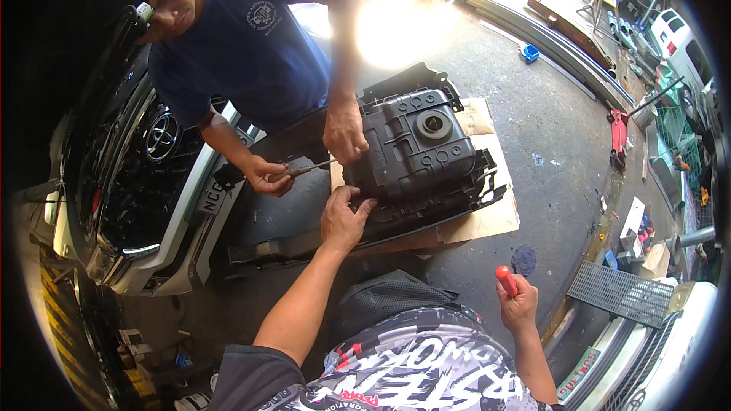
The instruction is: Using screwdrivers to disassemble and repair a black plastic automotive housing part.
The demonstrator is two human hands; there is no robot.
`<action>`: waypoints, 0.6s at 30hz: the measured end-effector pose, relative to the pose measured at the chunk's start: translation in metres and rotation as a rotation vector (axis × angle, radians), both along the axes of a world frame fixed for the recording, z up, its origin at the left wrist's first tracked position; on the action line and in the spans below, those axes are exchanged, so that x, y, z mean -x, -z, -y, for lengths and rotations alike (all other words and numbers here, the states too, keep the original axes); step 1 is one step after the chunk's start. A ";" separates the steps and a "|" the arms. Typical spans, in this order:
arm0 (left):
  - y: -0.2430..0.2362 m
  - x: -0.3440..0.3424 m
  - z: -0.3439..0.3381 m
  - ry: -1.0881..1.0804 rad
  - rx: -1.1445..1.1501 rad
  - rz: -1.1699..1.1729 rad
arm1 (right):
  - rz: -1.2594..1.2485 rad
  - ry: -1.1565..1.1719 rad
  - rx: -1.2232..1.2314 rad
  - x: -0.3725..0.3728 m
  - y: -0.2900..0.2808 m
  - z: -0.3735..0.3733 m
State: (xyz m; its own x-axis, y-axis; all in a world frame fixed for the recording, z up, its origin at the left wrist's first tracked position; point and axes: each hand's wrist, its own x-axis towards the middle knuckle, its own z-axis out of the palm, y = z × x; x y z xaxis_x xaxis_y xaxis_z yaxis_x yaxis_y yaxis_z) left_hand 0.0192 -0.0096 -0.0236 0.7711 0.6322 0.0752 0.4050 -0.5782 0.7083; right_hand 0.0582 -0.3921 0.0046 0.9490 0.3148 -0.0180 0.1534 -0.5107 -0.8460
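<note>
Red handle (pixel 505 280), black housing (pixel 390 158).
Right hand (pixel 519 306) clasped handle; left hand (pixel 345 222) touched housing, its closure indeterminable.

Two bare hands of the wearer are counted: one left hand (pixel 344 221) and one right hand (pixel 519 304). Against the left hand's fingers one black plastic housing (pixel 381 154) is seen, with one large round opening (pixel 435 125) ahead and to the right of that hand. One red handle (pixel 505 280) is held in the right hand; one dark rag (pixel 524 259) is seen just beyond it. Ahead of the left hand one co-worker (pixel 244 46) is counted, by whom one screwdriver (pixel 293 174) is held. Well ahead of the right hand, one red floor jack (pixel 618 133) and one small blue object (pixel 530 53) are found; to its right, one grey grating (pixel 624 294).
</note>
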 end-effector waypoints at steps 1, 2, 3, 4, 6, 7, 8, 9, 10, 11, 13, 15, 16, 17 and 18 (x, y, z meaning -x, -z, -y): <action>0.000 0.000 0.001 -0.002 0.002 -0.003 | -0.005 -0.003 0.008 -0.001 -0.001 0.000; -0.002 0.000 0.002 -0.009 -0.022 -0.011 | -0.010 -0.006 0.016 -0.002 -0.002 -0.001; -0.003 0.001 0.003 -0.015 -0.046 -0.019 | -0.012 -0.007 0.017 -0.003 -0.002 -0.001; -0.002 0.001 0.003 -0.016 -0.046 -0.021 | -0.024 -0.007 0.017 -0.004 -0.003 -0.001; -0.002 0.002 0.003 -0.012 -0.044 -0.041 | -0.036 -0.008 0.016 -0.006 -0.003 -0.001; -0.004 0.001 0.003 -0.011 -0.043 -0.041 | -0.031 -0.013 0.008 -0.007 -0.001 -0.001; -0.009 0.000 0.004 -0.017 0.004 -0.099 | -0.025 -0.018 0.000 -0.007 0.001 -0.001; -0.012 -0.001 0.004 -0.024 0.051 -0.156 | -0.025 -0.018 0.000 -0.008 0.001 0.001; -0.011 0.000 0.003 -0.027 0.050 -0.156 | -0.007 -0.037 0.023 -0.009 0.001 0.001; -0.010 0.001 0.003 -0.022 0.071 -0.162 | 0.011 -0.056 0.046 -0.010 0.001 0.002; -0.011 0.003 0.002 -0.018 0.092 -0.168 | -0.022 -0.050 0.048 -0.011 0.001 0.003; -0.017 0.003 0.003 0.036 0.085 -0.230 | -0.054 -0.043 0.052 -0.014 0.001 0.003; -0.019 0.003 0.005 0.032 0.086 -0.230 | -0.021 -0.043 0.037 -0.017 0.000 0.003; -0.021 0.003 0.006 0.031 0.045 -0.253 | 0.013 -0.043 0.022 -0.020 -0.001 0.001; -0.023 0.003 0.007 0.029 0.005 -0.275 | 0.013 -0.047 0.023 -0.025 -0.006 -0.003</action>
